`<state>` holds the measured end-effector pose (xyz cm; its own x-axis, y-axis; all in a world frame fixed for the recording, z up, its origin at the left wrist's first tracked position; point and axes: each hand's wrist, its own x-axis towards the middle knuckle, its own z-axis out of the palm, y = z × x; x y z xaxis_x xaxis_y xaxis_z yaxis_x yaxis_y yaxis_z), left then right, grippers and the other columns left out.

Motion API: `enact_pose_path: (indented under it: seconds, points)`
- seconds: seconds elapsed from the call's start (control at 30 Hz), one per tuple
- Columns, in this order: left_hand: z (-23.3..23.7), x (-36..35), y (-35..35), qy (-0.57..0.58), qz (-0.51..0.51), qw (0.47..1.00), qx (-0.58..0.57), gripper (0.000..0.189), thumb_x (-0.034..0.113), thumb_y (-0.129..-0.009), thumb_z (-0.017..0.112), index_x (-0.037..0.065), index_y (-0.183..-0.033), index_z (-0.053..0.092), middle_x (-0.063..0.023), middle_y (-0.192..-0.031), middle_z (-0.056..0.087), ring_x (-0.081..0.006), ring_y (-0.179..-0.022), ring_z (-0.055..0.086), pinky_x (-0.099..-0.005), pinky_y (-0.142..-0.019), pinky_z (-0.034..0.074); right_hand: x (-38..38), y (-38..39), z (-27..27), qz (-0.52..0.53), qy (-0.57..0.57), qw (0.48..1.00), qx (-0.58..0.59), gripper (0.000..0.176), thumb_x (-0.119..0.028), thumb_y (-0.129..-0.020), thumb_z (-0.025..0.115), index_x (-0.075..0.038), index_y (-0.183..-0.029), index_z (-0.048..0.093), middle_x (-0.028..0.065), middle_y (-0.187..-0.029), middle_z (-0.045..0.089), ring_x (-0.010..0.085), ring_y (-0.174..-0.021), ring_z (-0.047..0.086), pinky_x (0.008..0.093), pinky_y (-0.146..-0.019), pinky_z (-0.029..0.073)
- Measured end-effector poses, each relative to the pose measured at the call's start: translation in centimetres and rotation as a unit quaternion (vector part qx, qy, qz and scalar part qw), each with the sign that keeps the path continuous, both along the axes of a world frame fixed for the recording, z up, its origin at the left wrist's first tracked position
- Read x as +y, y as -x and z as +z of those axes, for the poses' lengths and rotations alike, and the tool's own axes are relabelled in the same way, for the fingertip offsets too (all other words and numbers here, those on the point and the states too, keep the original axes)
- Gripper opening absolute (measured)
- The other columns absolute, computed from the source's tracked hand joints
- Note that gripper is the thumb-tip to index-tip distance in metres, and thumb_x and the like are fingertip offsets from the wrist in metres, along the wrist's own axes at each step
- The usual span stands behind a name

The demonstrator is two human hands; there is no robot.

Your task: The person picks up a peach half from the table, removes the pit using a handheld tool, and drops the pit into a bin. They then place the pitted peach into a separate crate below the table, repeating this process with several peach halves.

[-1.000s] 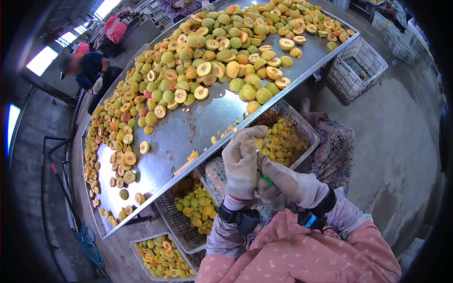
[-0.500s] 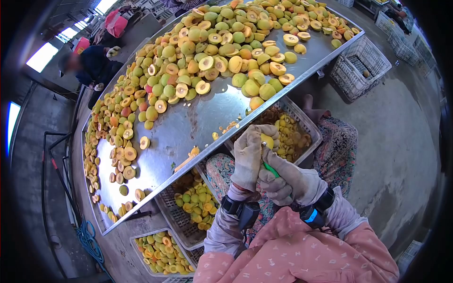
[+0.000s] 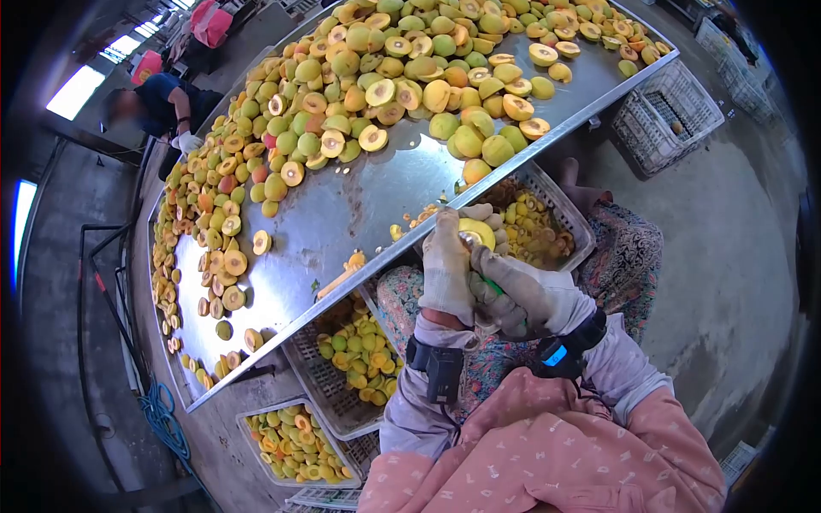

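The metal table's raised rim blocks sideways passage; above it, the way is open.

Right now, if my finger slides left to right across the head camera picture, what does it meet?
Bright strip, coiled blue hose, fruit crate near the bottom, left gloved hand, right gloved hand, pale crate at upper right.

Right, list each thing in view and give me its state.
Left hand: gloved, closed on the yellow fruit
Yellow fruit: held, partly covered by fingers
Right hand: gloved, closed on the green tool
Green tool: mostly hidden by the glove
Metal table: heaped with fruit, many pieces halved
Bottom-left crate: well filled with fruit
Far-right crate: nearly empty
Blue hose: coiled
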<state>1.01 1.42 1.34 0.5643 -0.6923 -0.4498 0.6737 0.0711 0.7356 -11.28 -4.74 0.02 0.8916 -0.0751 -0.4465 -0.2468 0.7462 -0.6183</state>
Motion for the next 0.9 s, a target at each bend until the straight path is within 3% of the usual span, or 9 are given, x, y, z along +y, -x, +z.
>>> enact_pose_path:
  seconds: [0.17,0.4,0.43,0.47,0.5,0.6,0.67,0.8,0.9]
  points:
    - [-1.0,-0.4,-0.5,0.059,0.003,0.992,0.107,0.055,0.042,-0.104,0.038,-0.008,-0.119,0.055,-0.0173,-0.100,0.065,-0.0241,-0.083,0.064,-0.0366,-0.073,0.056,-2.2,0.3,2.3,0.092,0.412,0.906,-0.022,0.044,-0.043,-0.105,0.039,-0.006,-0.102,0.063,0.0054,-0.084,0.062,0.0149,-0.077,0.060,0.0293,-0.071,0.049]
    - [-3.0,-1.0,-4.0,0.126,0.074,0.977,0.159,0.042,0.032,-0.104,0.037,-0.003,-0.116,0.058,-0.0148,-0.106,0.064,-0.0236,-0.086,0.063,-0.0338,-0.080,0.055,-3.2,-1.4,-1.4,0.148,0.444,0.878,-0.098,0.051,-0.050,-0.100,0.047,-0.002,-0.096,0.064,0.0088,-0.072,0.063,0.0239,-0.067,0.061,0.0335,-0.064,0.049]
    - [-3.3,0.0,-4.3,-0.050,0.063,0.970,-0.231,0.037,0.028,-0.102,0.043,-0.001,-0.118,0.059,-0.0136,-0.108,0.065,-0.0241,-0.090,0.063,-0.0333,-0.083,0.054,-3.6,-1.8,-2.4,0.106,0.446,0.889,-0.001,0.046,-0.046,-0.098,0.050,-0.003,-0.100,0.065,0.0118,-0.084,0.066,0.0287,-0.076,0.063,0.0363,-0.072,0.050]
    - [-3.4,1.1,-4.8,-0.219,0.041,0.784,-0.580,0.033,0.025,-0.101,0.049,0.000,-0.120,0.059,-0.0123,-0.110,0.065,-0.0246,-0.094,0.064,-0.0327,-0.086,0.052,-4.1,-2.1,-3.4,0.061,0.443,0.890,0.095,0.041,-0.042,-0.097,0.053,-0.004,-0.104,0.066,0.0148,-0.095,0.069,0.0334,-0.084,0.064,0.0390,-0.081,0.050]
    - [-3.6,2.4,-5.3,-0.171,0.122,0.832,-0.513,0.029,0.019,-0.098,0.053,0.001,-0.118,0.061,-0.0121,-0.110,0.065,-0.0244,-0.096,0.064,-0.0332,-0.091,0.050,-4.7,-1.7,-4.4,0.126,0.632,0.754,0.125,0.045,-0.046,-0.096,0.051,-0.005,-0.107,0.062,0.0228,-0.091,0.067,0.0419,-0.094,0.064,0.0502,-0.078,0.050]
    - [-2.8,8.9,-8.2,-0.313,0.240,0.804,-0.445,0.024,0.009,-0.090,0.063,0.000,-0.112,0.067,-0.0127,-0.116,0.064,-0.0247,-0.109,0.060,-0.0359,-0.102,0.044,-4.8,-0.5,-5.6,0.108,0.669,0.707,0.202,0.044,-0.047,-0.096,0.051,-0.005,-0.104,0.059,0.0227,-0.098,0.067,0.0409,-0.098,0.064,0.0513,-0.082,0.049]
    - [-2.6,13.0,-9.5,-0.520,0.211,0.606,-0.564,0.024,0.008,-0.087,0.067,0.000,-0.110,0.068,-0.0181,-0.128,0.056,-0.0272,-0.121,0.053,-0.0371,-0.100,0.045,-4.6,-1.3,-5.9,0.123,0.653,0.714,0.220,0.044,-0.047,-0.095,0.052,-0.004,-0.105,0.056,0.0234,-0.101,0.067,0.0411,-0.100,0.063,0.0506,-0.085,0.048]
    - [-0.8,7.9,-12.8,-0.320,0.177,0.662,-0.655,0.032,0.012,-0.085,0.072,0.000,-0.115,0.067,-0.0189,-0.124,0.061,-0.0325,-0.116,0.057,-0.0394,-0.101,0.045,-3.4,-2.6,-6.3,0.098,0.611,0.761,0.194,0.041,-0.044,-0.094,0.054,-0.004,-0.107,0.053,0.0271,-0.097,0.065,0.0437,-0.098,0.062,0.0518,-0.084,0.047]
    - [-1.0,-2.8,-17.9,-0.440,-0.032,0.655,-0.614,0.052,0.033,-0.090,0.066,0.010,-0.135,0.054,-0.0227,-0.121,0.061,-0.0421,-0.112,0.060,-0.0434,-0.095,0.049,-2.8,-1.6,-5.6,0.078,0.562,0.798,0.203,0.042,-0.043,-0.095,0.054,-0.004,-0.110,0.053,0.0277,-0.095,0.065,0.0442,-0.097,0.062,0.0522,-0.083,0.046]
